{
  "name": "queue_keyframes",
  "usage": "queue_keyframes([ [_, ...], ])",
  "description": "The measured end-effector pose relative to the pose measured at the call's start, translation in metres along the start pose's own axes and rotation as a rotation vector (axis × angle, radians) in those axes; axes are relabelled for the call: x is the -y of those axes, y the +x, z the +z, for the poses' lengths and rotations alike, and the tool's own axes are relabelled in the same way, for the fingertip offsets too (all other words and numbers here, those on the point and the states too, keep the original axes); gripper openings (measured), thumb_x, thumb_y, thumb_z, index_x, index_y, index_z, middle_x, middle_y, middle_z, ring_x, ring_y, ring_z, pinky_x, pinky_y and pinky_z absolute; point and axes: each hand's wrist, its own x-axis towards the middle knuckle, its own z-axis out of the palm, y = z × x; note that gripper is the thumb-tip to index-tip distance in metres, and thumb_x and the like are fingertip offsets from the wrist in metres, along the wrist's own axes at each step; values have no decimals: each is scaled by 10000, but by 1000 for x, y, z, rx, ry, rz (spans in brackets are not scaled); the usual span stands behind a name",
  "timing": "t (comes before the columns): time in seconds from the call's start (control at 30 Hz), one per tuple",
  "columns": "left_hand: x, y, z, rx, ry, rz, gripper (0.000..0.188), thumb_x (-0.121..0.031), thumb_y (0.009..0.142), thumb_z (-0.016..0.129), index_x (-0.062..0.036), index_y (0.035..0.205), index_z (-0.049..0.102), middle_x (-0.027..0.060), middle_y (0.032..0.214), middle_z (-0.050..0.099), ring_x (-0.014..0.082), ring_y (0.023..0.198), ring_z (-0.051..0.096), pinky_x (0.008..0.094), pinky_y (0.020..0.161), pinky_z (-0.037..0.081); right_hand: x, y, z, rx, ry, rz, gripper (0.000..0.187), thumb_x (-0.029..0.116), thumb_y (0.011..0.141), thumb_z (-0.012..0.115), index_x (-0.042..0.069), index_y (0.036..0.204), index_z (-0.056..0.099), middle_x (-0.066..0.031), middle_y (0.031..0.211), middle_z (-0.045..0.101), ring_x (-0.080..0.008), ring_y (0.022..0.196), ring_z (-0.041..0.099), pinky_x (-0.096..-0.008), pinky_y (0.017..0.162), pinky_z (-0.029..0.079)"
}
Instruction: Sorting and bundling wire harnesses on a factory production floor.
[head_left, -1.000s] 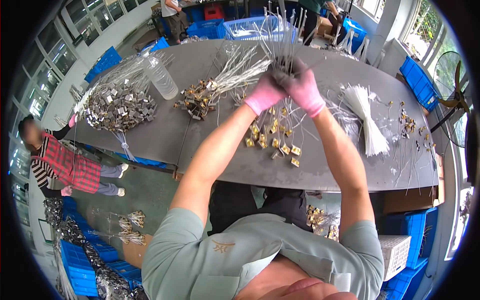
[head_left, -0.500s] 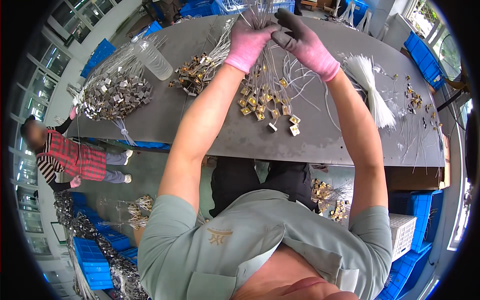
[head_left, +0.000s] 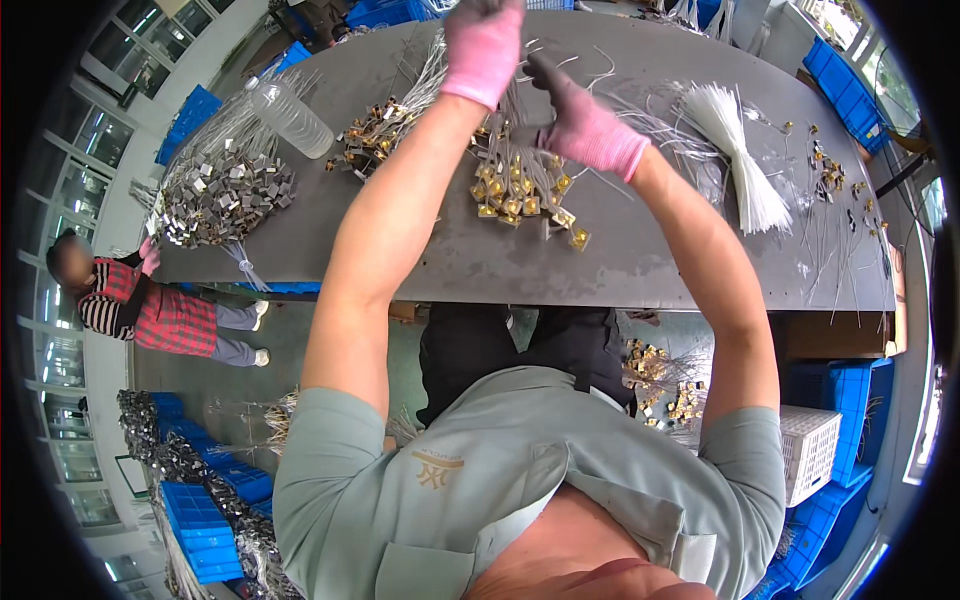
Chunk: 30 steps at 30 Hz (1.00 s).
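Note:
Near the top edge, my left hand (head_left: 485, 45), in a pink and grey glove, is closed around the upper part of a bundle of thin grey wires; its fingertips are partly hidden. The lower ends of this bundle carry small square connectors (head_left: 515, 190) with yellow faces, which hang or lie over the dark table. Just right of the wires is my right hand (head_left: 585, 120), gloved alike, thumb and fingers spread apart. It is slightly blurred, and whether it touches the wires I cannot tell.
The grey table (head_left: 400, 265) also bears a clear plastic bottle (head_left: 290, 118), a large pile of metal-ended wires (head_left: 225, 195), more yellow-faced connectors (head_left: 370, 140) and a tied white wire bundle (head_left: 735, 160). A co-worker (head_left: 165, 300) stands at the left. Blue crates (head_left: 200, 525) stand below.
My left hand has moved up and slightly left. My right hand has come away from the left and downward, its fingers spreading. The hanging connectors have shifted up and swung together.

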Motion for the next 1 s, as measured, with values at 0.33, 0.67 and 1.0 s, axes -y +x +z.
queue_keyframes([
  [0.33,77,0,-56,560,-250,-473,180,-146,858,654,-29,994,664,18,800,642,116,654,574,260,601,477,-60,-118,96,84,-248,427,820,199,758,721,35,1415,260,-248,1342,405,-420,1181,464,-433,976,427],
  [0.67,40,-16,-49,577,-344,-432,171,-205,882,646,-35,900,650,-40,635,497,81,523,429,251,494,359,-95,-215,93,-215,-222,491,733,177,729,757,49,1348,384,-189,1351,421,-390,1166,489,-414,980,436],
  [1.0,59,-26,-57,814,-79,-358,331,-224,930,545,51,1093,629,2,614,554,83,544,493,232,594,423,-151,-283,29,-601,-187,718,506,43,826,659,30,1295,469,-125,1097,614,-201,918,638,-299,789,527],
])
